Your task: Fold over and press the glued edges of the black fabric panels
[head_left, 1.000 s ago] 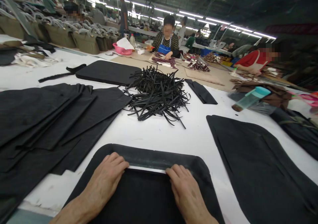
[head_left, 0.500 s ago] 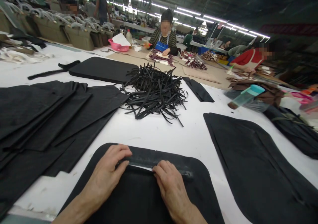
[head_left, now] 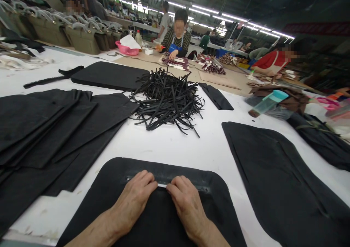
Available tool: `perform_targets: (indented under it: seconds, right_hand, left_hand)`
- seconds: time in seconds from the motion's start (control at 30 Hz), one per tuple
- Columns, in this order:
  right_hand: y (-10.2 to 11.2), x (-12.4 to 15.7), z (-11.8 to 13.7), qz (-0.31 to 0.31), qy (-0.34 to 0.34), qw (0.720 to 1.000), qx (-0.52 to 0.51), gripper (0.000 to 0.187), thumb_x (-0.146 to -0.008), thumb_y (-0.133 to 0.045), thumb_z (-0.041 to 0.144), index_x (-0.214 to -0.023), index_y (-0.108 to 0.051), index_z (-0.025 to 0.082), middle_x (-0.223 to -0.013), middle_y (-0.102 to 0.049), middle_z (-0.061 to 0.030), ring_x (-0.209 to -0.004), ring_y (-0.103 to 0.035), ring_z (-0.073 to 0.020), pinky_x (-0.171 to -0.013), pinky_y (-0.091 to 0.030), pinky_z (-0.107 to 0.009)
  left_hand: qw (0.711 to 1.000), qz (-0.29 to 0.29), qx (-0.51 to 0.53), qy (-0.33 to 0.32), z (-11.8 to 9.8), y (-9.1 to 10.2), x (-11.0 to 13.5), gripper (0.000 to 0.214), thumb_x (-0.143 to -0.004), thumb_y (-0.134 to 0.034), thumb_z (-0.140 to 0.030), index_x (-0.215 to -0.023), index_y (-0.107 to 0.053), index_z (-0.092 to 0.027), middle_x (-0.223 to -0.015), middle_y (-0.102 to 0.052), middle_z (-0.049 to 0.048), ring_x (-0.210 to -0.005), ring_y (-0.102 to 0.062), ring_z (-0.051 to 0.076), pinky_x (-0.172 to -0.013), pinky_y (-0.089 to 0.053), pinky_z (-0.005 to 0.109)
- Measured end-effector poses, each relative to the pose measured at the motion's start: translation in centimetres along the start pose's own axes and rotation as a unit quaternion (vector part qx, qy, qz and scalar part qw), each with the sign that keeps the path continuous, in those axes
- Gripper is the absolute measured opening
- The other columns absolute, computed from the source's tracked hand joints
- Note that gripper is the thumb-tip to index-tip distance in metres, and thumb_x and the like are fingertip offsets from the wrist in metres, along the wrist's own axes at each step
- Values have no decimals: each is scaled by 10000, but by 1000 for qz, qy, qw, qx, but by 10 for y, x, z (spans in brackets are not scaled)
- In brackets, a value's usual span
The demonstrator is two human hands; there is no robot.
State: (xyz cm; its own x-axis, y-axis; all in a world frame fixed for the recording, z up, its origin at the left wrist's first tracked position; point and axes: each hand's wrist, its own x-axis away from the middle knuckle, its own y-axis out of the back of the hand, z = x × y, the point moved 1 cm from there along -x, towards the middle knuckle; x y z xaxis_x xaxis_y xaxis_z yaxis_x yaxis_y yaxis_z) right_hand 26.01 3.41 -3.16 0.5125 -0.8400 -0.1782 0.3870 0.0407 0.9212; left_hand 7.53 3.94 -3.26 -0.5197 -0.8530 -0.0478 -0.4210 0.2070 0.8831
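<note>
A black panel of thin leather-like material (head_left: pixel 109 181) with rounded corners lies in front of me. Near its far edge runs a long slit (head_left: pixel 162 185), where a short white stretch shows between my hands. My left hand (head_left: pixel 135 199) is closed, its bent fingers and thumb pinching the panel's material at the slit. Just right of it, my right hand (head_left: pixel 188 205) pinches the same edge, thumb tucked under the fingers. The fingertips are partly hidden. A shiny strip, perhaps glue or tape, shows on the panel beyond both hands.
Black strips (head_left: pixel 169 101) lie heaped ahead. Stacked black sheets (head_left: pixel 54 130) cover the left, and another black panel (head_left: pixel 279 177) the right. A thick black slab (head_left: pixel 106 75) and a teal-capped bottle (head_left: pixel 268 104) stand farther off. A co-worker (head_left: pixel 177 39) sits across the table.
My left hand has slid right along the slit, close to my right hand, and its fingers have closed. Less of the white gap shows. My right hand stays nearly in place.
</note>
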Motion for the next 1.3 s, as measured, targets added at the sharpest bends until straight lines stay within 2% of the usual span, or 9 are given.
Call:
perform_targets:
  seconds: [0.1, 0.23, 0.33, 0.5, 0.7, 0.87, 1.0, 1.13, 1.3]
  right_hand:
    - [-2, 2, -2, 4, 17, 1000, 0, 128, -881, -510, 94, -900, -586, 195, -829, -541, -22, -743, -459, -189, -659, -380, -314]
    - [-3, 4, -1, 17, 42, 999, 24, 106, -874, -520, 108, -926, -579, 178, -850, -547, -37, -763, -460, -203, -666, -379, -335]
    - [-2, 4, 1, 23, 51, 998, 33, 131, -875, -497, 97, -947, -576, 172, -849, -547, -45, -765, -462, -206, -675, -381, -345]
    - [1, 6, -1, 37, 68, 996, 47, 151, -879, -480, 94, -983, -567, 160, -856, -553, -54, -761, -473, -206, -676, -394, -338]
    - [5, 9, -5, 63, 107, 990, 67, 192, -874, -491, 105, -1055, -555, 121, -877, -563, -72, -772, -482, -211, -677, -412, -336]
    - [5, 9, -5, 71, 112, 986, 97, 194, -866, -481, 92, -1041, -557, 128, -892, -563, -69, -776, -473, -211, -681, -413, -349]
    - [10, 13, -9, 85, 129, 981, 116, 177, -849, -517, 85, -1016, -564, 120, -901, -567, -65, -764, -472, -203, -680, -414, -342]
    - [17, 21, -19, 78, 139, 978, 133, 180, -861, -517, 89, -1032, -567, 113, -874, -568, -60, -755, -477, -198, -678, -414, -331]
    - [23, 37, -37, 54, 147, 976, 150, 191, -884, -454, 86, -1033, -574, 85, -878, -571, -82, -758, -487, -202, -678, -431, -333]
  left_hand:
    - [1000, 17, 16, -17, 0, 3, -1, 245, -868, -392, -33, -893, -580, -188, -905, -557, 31, -844, -474, 187, -756, -421, 314]
    - [998, 55, 20, 1, -8, 4, -3, 257, -852, -400, -21, -951, -570, -186, -960, -558, 42, -882, -472, 196, -808, -423, 333]
    - [998, 60, 7, 5, -11, -1, -2, 307, -820, -392, 14, -978, -554, -193, -982, -552, 37, -893, -469, 196, -845, -415, 347]
    - [994, 37, -66, -76, -7, -8, 2, 255, -825, -417, -3, -966, -548, -170, -966, -559, 51, -885, -480, 210, -825, -431, 358]
    - [969, -12, -192, -154, -7, -21, 9, 277, -812, -403, -9, -1013, -568, -106, -988, -588, 104, -884, -515, 235, -829, -441, 366]
    - [941, -79, -301, -136, -17, -39, 19, 377, -794, -346, -12, -1107, -554, -33, -1046, -596, 163, -987, -521, 300, -908, -404, 424]
    - [937, -57, -327, -107, -29, -35, 20, 424, -793, -375, -27, -1181, -545, -64, -1014, -612, 125, -963, -538, 276, -927, -416, 406]
    - [931, -32, -357, -68, -41, -30, 14, 467, -791, -424, -65, -1246, -516, -108, -944, -616, 101, -888, -555, 272, -874, -458, 421]
    - [929, -59, -363, -48, -49, -34, 12, 442, -797, -438, -147, -1225, -550, -127, -903, -611, 107, -848, -545, 275, -833, -469, 424]
